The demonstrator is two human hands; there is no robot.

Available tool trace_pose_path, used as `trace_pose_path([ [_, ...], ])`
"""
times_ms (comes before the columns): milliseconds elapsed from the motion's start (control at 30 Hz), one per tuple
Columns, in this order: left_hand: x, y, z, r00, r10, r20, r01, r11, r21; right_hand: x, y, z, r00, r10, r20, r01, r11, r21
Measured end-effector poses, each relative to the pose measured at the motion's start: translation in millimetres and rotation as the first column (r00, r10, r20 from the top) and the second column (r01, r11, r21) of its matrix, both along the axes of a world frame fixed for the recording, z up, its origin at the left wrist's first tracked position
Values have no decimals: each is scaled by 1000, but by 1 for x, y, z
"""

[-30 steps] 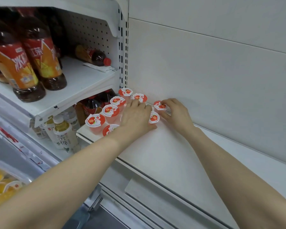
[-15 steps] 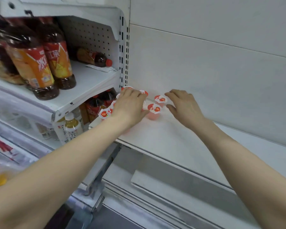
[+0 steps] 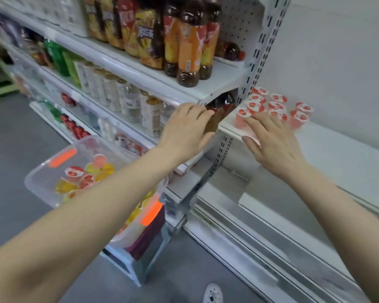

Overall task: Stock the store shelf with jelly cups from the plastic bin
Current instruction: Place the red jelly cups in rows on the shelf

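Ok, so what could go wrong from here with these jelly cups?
1. The front jelly cup stands close to the front edge of the shelf, right beside the fingers of the right hand. A brush could knock it to the floor.
2. The plastic bin looks wider than the stand under it, and the left forearm crosses above it. A bump might tip it.

I'm scanning the bottle labels (image 3: 189, 47) and the jelly cup lids (image 3: 277, 98) now, and I can't read a thing, the print's all too blurred
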State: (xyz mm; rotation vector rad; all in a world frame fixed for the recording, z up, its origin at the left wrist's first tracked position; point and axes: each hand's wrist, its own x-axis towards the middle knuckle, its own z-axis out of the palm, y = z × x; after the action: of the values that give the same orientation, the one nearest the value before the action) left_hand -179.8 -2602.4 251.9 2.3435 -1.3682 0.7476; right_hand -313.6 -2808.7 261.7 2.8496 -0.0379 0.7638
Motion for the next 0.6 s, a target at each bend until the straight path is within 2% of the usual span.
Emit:
trace_pose_path([
  [133, 9, 86, -46, 993, 92, -68, -92, 996, -1, 28, 75, -43, 994, 102, -46, -99, 994, 51],
  [267, 15, 167, -92, 950, 260, -174, -259, 965, 30, 64, 142, -91, 964, 250, -92, -239, 963, 124],
  [400, 25, 234, -135, 859, 431, -276, -417, 902, 112, 105, 201, -132, 907, 404, -118, -377, 905, 196],
  [600, 44, 299, -175, 672, 627, -393, -599, 773, 208, 179, 253, -173, 780, 531, -333, -454, 845, 284],
])
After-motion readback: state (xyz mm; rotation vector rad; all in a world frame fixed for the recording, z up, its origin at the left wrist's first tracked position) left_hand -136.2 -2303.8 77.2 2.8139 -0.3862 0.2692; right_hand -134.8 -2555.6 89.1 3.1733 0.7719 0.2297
